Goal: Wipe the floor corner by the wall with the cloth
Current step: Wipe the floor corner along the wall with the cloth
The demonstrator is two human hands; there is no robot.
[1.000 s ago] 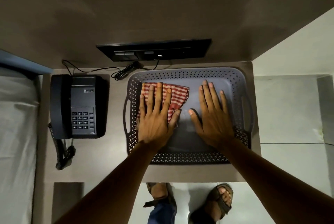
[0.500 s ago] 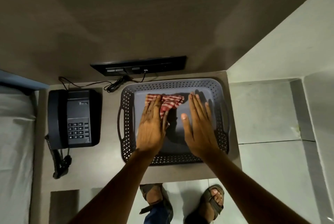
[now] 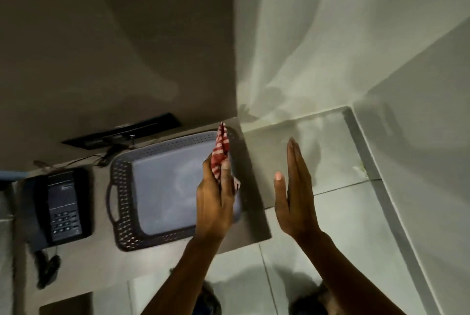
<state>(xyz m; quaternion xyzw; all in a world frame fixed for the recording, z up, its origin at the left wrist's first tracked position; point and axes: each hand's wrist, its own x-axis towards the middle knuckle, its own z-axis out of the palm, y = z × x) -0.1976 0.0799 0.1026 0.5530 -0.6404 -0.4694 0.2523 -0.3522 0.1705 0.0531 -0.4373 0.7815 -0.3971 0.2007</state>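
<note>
My left hand (image 3: 216, 200) grips a red-and-white checked cloth (image 3: 221, 148) and holds it up over the right end of the grey perforated tray (image 3: 122, 187). The cloth sticks up past my fingertips. My right hand (image 3: 295, 187) is flat, fingers straight and together, edge-on, held in the air to the right of the table with nothing in it. Beyond it lies the pale tiled floor corner (image 3: 340, 121), where the floor meets two white walls.
A black desk phone (image 3: 62, 202) sits on the table left of the tray, its cord hanging down. A black wall socket strip (image 3: 122, 133) with a cable is behind the tray. A small pale speck (image 3: 360, 169) lies by the right skirting. My sandalled feet show at the bottom.
My left hand has lifted the cloth out of the tray and carried it rightward. My right hand left the tray and moved right over the floor. The view swung right toward the corner.
</note>
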